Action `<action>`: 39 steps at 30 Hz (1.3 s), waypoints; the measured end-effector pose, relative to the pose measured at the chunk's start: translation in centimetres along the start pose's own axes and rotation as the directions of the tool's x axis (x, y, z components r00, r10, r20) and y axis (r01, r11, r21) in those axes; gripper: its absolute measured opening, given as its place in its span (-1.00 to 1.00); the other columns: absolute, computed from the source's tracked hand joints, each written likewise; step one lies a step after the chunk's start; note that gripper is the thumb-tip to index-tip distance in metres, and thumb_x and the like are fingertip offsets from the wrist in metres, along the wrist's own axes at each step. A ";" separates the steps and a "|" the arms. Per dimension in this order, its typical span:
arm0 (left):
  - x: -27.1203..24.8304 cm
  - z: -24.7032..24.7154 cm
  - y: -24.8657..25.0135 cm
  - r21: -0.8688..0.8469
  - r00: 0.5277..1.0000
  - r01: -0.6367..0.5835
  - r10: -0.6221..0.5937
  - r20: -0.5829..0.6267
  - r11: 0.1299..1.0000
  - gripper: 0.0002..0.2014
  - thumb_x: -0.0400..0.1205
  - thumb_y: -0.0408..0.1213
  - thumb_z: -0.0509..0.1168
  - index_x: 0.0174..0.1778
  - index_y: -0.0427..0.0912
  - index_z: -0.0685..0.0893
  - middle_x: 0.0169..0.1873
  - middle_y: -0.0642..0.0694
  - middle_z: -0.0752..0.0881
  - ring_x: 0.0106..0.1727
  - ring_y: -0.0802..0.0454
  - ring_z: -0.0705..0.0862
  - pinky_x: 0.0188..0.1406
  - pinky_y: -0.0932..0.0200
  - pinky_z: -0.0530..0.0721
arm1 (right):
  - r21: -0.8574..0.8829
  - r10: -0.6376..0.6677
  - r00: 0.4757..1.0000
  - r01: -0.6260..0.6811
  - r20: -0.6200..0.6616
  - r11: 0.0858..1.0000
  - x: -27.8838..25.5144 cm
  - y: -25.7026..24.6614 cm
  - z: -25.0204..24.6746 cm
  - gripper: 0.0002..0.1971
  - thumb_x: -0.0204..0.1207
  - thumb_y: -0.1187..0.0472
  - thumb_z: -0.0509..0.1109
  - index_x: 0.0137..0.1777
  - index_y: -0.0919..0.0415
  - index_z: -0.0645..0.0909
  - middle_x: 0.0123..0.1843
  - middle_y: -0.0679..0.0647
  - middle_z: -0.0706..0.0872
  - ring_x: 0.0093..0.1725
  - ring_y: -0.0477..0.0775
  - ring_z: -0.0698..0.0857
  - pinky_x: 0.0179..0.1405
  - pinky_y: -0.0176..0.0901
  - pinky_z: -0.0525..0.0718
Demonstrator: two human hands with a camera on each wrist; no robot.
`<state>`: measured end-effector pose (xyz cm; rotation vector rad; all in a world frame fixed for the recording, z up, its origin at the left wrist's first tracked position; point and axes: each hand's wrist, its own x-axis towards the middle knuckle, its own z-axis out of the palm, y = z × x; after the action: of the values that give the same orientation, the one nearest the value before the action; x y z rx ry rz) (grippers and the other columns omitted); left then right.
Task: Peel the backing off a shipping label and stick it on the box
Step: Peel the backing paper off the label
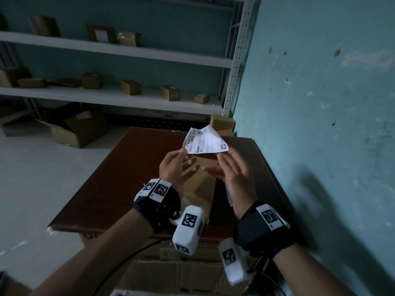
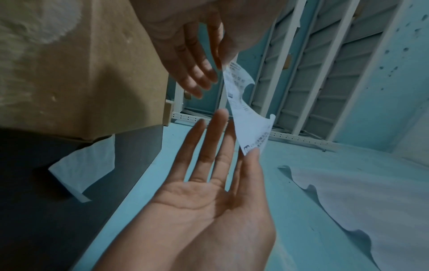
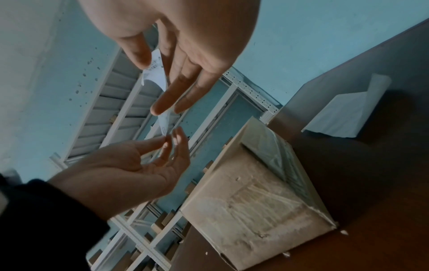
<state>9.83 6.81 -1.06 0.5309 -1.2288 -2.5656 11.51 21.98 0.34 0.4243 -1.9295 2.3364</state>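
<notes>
Both hands hold a curled white shipping label [image 1: 205, 142] [image 2: 246, 117] [image 3: 154, 75] in the air, printed side towards me. My left hand [image 1: 182, 150] [image 2: 220, 60] [image 3: 168, 141] pinches its lower left corner between thumb and forefinger. My right hand [image 1: 220, 154] [image 2: 250, 154] [image 3: 153, 62] pinches the lower right corner, its other fingers stretched out straight. Below the hands a taped cardboard box [image 1: 201, 184] [image 2: 81, 73] [image 3: 255, 192] stands on the brown table [image 1: 119, 180].
A loose white sheet [image 2: 85, 168] [image 3: 343, 113] lies on the table beside the box. A teal wall [image 1: 320, 103] runs close on the right. Shelves [image 1: 117, 50] behind hold several small cartons. An open carton [image 1: 74, 129] sits on the floor at left.
</notes>
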 end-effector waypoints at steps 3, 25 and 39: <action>0.1 0.0 0.3 0.006 0.996 -0.083 0.083 -0.042 0.997 -0.89 0.73 -0.24 0.33 -0.08 -0.17 0.63 -0.06 -0.23 0.73 -0.17 -0.01 0.81 -0.23 0.04 0.80 | -0.091 0.003 1.000 0.000 0.025 0.996 0.0 0.9 0.1 -0.65 0.70 0.16 0.37 0.46 0.11 0.62 0.31 0.11 0.79 0.23 0.21 0.81 0.29 0.26 0.75; -0.4 -0.2 1.8 0.506 0.841 -0.499 0.533 0.090 0.703 -0.95 0.78 -0.22 0.22 0.00 -0.02 0.51 0.08 -0.19 0.75 -0.09 -0.04 0.84 -0.28 -0.05 0.85 | -0.521 -0.155 0.986 0.102 -0.058 0.847 0.0 2.0 -1.1 -0.71 0.58 -0.18 0.44 -0.16 0.03 0.72 -0.25 -0.06 0.81 -0.22 -0.11 0.80 -0.15 0.22 0.83; -0.4 -1.0 0.3 0.545 0.358 -0.831 0.648 0.672 -0.107 -0.94 0.76 -0.30 0.26 0.08 -0.21 0.56 -0.06 -0.06 0.71 -0.20 0.08 0.73 -0.46 0.06 0.76 | -0.488 -0.332 0.941 0.261 -0.062 0.833 1.7 0.7 -2.7 -0.81 0.64 0.03 0.42 0.12 0.11 0.68 0.04 -0.04 0.74 -0.01 -0.18 0.72 -0.04 -0.30 0.70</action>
<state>10.67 6.07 -1.27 -0.3383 -2.0417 -0.8013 9.29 24.29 -0.36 0.4524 -2.0925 1.5847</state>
